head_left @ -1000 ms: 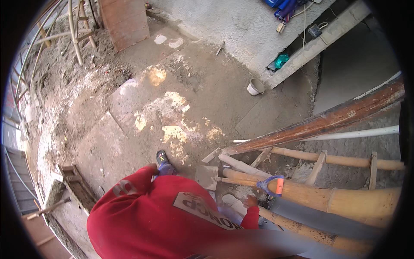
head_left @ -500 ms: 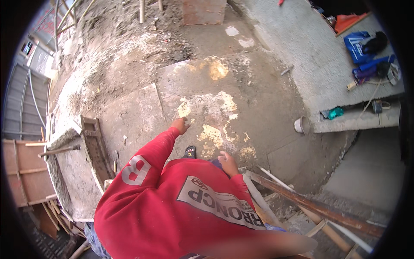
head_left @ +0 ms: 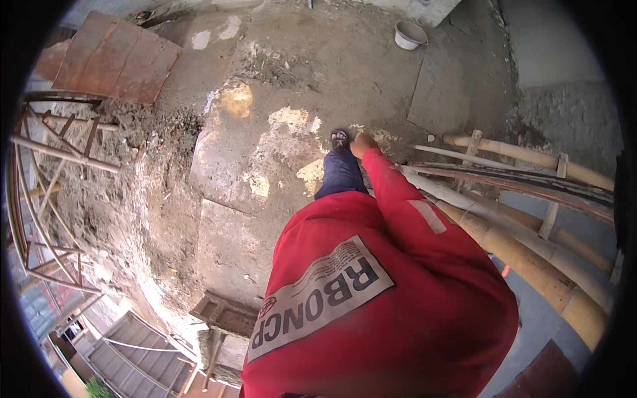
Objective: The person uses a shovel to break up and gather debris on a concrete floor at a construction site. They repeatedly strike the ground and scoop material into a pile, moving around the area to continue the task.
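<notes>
My right hand, at the end of a red sleeve, is held out in front of me with its fingers curled in; I see nothing in it. It touches nothing that I can make out. Just left of it, one foot in a dark sandal is stepped forward below a dark blue trouser leg. Pale yellowish patches mark the grey, rough ground around the foot. My left hand is out of view, hidden beyond or below the red top.
Thick bamboo poles and thin rails lie along my right. A whitish bucket stands ahead. Reddish-brown sheets lie far left, above a pole frame. A cement-crusted wooden trough is at lower left, beside rubble.
My view has turned to the right, so the bucket now shows ahead and the poles run along my right. My left hand has gone out of view. One leg has come forward.
</notes>
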`<state>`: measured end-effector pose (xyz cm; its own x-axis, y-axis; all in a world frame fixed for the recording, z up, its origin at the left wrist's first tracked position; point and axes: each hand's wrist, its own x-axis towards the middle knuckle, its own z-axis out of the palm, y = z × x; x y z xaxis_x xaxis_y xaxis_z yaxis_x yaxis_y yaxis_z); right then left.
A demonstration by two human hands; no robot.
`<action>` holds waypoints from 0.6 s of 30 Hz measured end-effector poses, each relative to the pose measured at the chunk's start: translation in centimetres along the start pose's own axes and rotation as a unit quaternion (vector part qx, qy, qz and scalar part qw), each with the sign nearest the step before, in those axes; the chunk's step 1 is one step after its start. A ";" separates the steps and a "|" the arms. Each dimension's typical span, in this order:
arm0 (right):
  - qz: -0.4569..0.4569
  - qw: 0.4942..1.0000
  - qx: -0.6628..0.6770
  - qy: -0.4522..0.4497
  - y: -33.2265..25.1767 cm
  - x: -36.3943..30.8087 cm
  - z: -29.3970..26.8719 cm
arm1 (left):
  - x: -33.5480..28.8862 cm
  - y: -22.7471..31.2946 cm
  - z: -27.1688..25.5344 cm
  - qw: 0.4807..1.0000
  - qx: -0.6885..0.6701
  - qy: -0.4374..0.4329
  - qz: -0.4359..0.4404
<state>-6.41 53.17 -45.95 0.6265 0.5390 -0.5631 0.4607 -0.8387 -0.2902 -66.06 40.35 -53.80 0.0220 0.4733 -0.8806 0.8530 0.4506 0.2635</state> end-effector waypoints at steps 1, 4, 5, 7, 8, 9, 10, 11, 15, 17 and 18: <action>-0.077 0.995 0.037 0.043 -2.1 0.8 1.4 | -0.3 1.5 -1.0 0.999 0.026 -0.016 -0.010; -0.250 0.959 0.058 -0.124 -9.5 2.6 5.7 | -0.7 7.2 -6.1 0.994 0.102 -0.030 -0.007; -0.304 0.936 0.079 -0.157 -11.9 0.9 5.0 | -0.1 9.6 -7.8 0.993 0.116 -0.025 0.010; -0.360 0.896 0.175 -0.195 -13.9 -1.8 4.4 | 0.7 15.1 -11.1 0.987 0.148 -0.012 0.062; -0.347 0.895 0.173 -0.220 -13.5 -1.4 4.9 | 2.2 19.2 -11.6 0.984 0.148 -0.004 0.102; -0.335 0.893 0.174 -0.245 -13.1 -0.9 5.7 | 2.5 23.0 -14.0 0.979 0.152 0.013 0.137; -0.326 0.891 0.167 -0.268 -12.2 0.2 5.8 | 3.1 27.3 -15.7 0.973 0.149 0.029 0.173; -0.270 0.921 0.159 -0.232 -10.2 1.0 5.2 | 3.7 32.7 -17.1 0.967 0.131 0.045 0.213; 0.040 0.979 0.200 -0.027 0.9 2.7 6.5 | 3.8 51.0 -23.9 0.952 -0.035 0.071 0.296; 0.147 0.964 0.218 0.037 5.8 1.0 5.6 | 6.0 55.5 -25.7 0.939 -0.041 0.054 0.337; 0.193 0.954 0.225 0.050 8.3 -0.4 5.7 | 8.0 56.8 -26.1 0.937 -0.022 0.036 0.347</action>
<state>-6.47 45.58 -52.55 0.7618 0.1684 -0.6256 -0.1197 -0.9124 -0.3914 -31.10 89.47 -35.55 0.5271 0.7124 -0.4632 0.6242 0.0453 0.7799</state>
